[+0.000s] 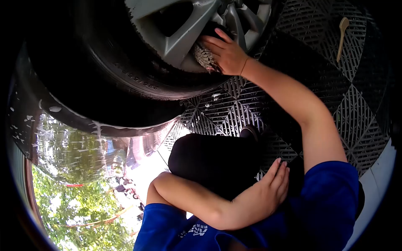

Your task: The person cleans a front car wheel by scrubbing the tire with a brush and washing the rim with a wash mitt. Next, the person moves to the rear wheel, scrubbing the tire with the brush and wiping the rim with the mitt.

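At the top of the view, my right hand (228, 54) presses a grey, shaggy wash cloth (204, 57) against the lower part of a silver wheel rim (180, 44). Its fingers lie over the cloth and reach in between the spokes, with the tips partly in shadow. Around the rim runs a black tyre (138, 81) with raised lettering on its sidewall. My left hand (270, 186) is low in front of my body, near my dark-trousered leg (213, 161). Its fingers are stretched out side by side, and nothing shows in them.
Dark slatted floor tiles (356, 111) lie beneath the wheel. A tan, long-handled tool (342, 39) with a rounded end rests on them at upper right. Shiny car bodywork (71, 146) with white foam spots curves along the left. A dark shoe (250, 133) shows past my leg.
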Demonstrator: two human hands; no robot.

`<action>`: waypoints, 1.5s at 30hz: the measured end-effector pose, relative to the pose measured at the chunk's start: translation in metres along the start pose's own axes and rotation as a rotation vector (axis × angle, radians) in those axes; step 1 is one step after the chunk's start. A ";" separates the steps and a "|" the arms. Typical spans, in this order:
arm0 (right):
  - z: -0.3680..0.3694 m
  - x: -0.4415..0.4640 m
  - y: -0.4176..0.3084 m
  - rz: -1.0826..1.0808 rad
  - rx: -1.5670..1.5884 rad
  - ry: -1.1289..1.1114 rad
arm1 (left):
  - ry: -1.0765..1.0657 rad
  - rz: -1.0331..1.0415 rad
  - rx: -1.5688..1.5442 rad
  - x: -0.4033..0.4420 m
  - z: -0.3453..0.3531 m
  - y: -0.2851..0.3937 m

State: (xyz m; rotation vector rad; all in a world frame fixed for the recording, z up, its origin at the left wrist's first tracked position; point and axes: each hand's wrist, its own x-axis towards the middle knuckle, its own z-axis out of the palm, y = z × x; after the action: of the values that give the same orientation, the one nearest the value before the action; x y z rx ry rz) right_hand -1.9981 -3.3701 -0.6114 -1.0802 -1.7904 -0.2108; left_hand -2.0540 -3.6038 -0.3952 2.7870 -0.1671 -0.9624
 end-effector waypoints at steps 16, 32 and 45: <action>-0.005 -0.012 -0.096 0.549 0.349 0.291 | 0.052 0.021 0.011 0.006 0.005 0.016; 0.020 -0.042 -0.154 0.783 0.494 0.476 | -0.103 0.184 -0.016 0.006 0.006 0.026; -0.062 0.107 -0.118 0.530 0.547 0.491 | 0.053 -0.003 0.110 -0.014 0.009 0.024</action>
State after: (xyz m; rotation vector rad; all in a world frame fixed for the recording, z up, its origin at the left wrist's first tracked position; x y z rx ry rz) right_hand -2.0570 -3.4130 -0.4570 -0.9532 -0.9914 0.3012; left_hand -2.0719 -3.6261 -0.3886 2.9106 -0.2144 -0.9047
